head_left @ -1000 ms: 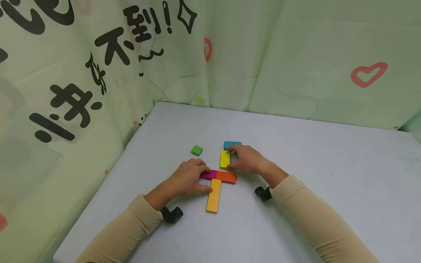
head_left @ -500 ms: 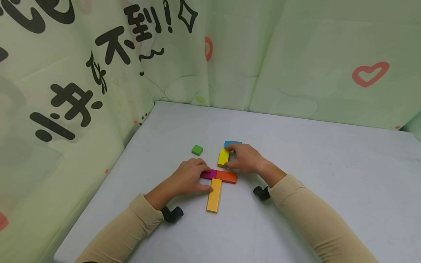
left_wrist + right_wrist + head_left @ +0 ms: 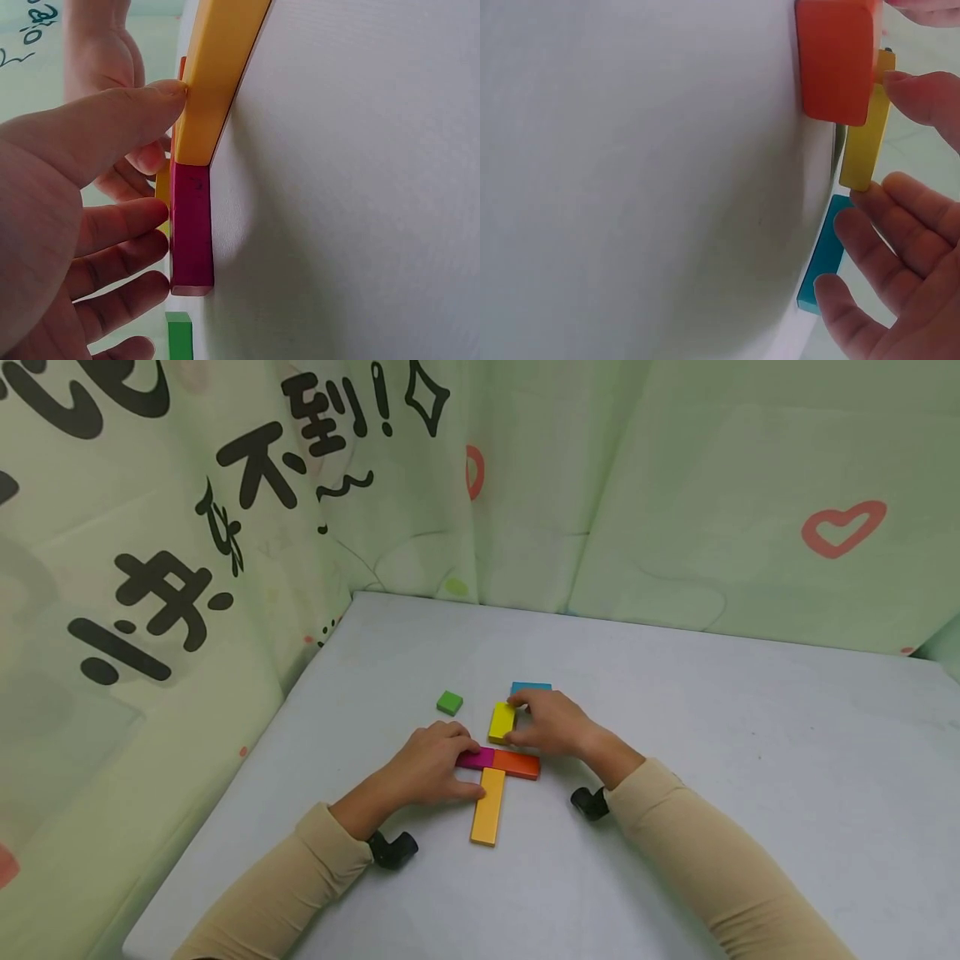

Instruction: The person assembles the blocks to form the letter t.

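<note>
My right hand (image 3: pixel 558 722) pinches a yellow block (image 3: pixel 502 722) by its two ends, thumb on the near end and a fingertip on the far one. Fingertips of my left hand (image 3: pixel 431 767) rest on a magenta block (image 3: pixel 475 758), while its thumb touches a long orange-yellow block (image 3: pixel 488 807). A red-orange block (image 3: pixel 517 765) lies end to end with the magenta one, just in front of the yellow block. Together they form a bar, and the long block runs from its middle toward me. In the right wrist view the other right fingers spread near a blue block (image 3: pixel 825 259).
A small green block (image 3: pixel 450 702) lies alone, left of the yellow one. Everything rests on a white table (image 3: pixel 712 735). Pale green curtains (image 3: pixel 675 510) with printed characters and hearts enclose the back and left. Black wrist cameras (image 3: pixel 393 850) sit under both sleeves.
The yellow block has slid left in my right hand's pinch, away from below the blue block and over behind the magenta and red-orange joint. My left hand has stayed put.
</note>
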### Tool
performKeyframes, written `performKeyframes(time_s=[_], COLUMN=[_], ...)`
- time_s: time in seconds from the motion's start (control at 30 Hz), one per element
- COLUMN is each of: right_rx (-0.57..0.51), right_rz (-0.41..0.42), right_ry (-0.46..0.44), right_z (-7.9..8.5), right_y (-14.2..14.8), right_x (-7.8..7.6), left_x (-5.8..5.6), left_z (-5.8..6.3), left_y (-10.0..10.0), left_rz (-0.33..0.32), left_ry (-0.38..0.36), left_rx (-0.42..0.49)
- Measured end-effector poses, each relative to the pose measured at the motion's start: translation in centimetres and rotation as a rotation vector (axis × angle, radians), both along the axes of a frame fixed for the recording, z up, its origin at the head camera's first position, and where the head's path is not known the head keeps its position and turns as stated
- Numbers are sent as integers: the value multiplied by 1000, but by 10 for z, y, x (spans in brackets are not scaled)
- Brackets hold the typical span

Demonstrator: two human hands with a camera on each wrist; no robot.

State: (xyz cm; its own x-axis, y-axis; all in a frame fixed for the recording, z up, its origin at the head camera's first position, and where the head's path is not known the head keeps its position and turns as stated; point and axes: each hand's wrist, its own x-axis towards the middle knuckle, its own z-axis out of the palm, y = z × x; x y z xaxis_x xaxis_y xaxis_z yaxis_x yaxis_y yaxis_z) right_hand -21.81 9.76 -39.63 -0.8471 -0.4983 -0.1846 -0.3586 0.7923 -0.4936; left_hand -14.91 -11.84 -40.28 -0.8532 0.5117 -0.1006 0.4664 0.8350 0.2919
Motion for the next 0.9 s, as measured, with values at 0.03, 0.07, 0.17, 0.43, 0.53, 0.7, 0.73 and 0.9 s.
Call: performKeyframes(time_s=[0.03,0.07,0.17,0.43,0.53,0.7,0.73,0.9], right_rx=[-3,-7,-14,-5,2,8,8,6], right_rz=[2,4,10,19,24,26,26,29], right_ry=[1,0,2,1,7,2,-1,-4], right_z=[0,0,-1,-3,-3,-2,-2,-1], right_y=[0,-1,-1,-3,-4,-4,-5,-5], right_x=[0,0,1,2,2,3,3,4], left_x=[0,0,0,-1,-1,-1,-1,-1], left_z=[0,0,-1,-2,-2,-1,-2,-1], left_y=[0,0,0,1,1,1,1,1], left_rz=[-1,-3,-5,-4,-4,-2,-1,3], left_ry=[0,1,4,3,5,4,4,0], left_rx=[-1,-1,0,5,5,-3,-3,-5])
